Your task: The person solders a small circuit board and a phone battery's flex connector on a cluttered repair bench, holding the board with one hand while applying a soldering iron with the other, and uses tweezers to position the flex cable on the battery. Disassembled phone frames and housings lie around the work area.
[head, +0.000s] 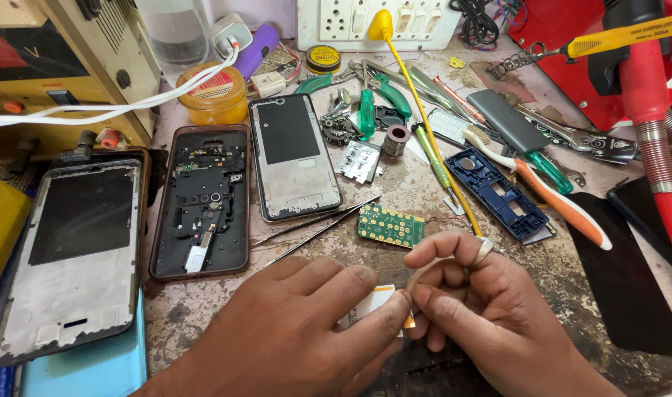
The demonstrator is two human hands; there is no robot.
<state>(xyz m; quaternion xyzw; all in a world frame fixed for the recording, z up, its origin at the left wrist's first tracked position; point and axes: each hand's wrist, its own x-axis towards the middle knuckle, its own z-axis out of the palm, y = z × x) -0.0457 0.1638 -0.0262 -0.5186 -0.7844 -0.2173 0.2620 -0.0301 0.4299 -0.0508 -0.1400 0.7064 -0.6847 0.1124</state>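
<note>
Nearest the lens: left hand [306, 323] and right hand [483, 309], fingertips [398, 303] pinched together in a tight grip on a small white-and-orange card [380, 298], held just above the worn counter [203, 309]. Ring on 1 right finger. Far left of the grip: large bare phone frame [75, 257]. Up and left: opened phone [201, 202] with exposed board, then a second frame [294, 156]. Up and right: blue keypad housing [501, 192], orange-handled toothbrush [549, 192]. Just above the grip: green circuit board [391, 225], touching nothing. Just left of that: 2 thin metal probes [317, 226].
</note>
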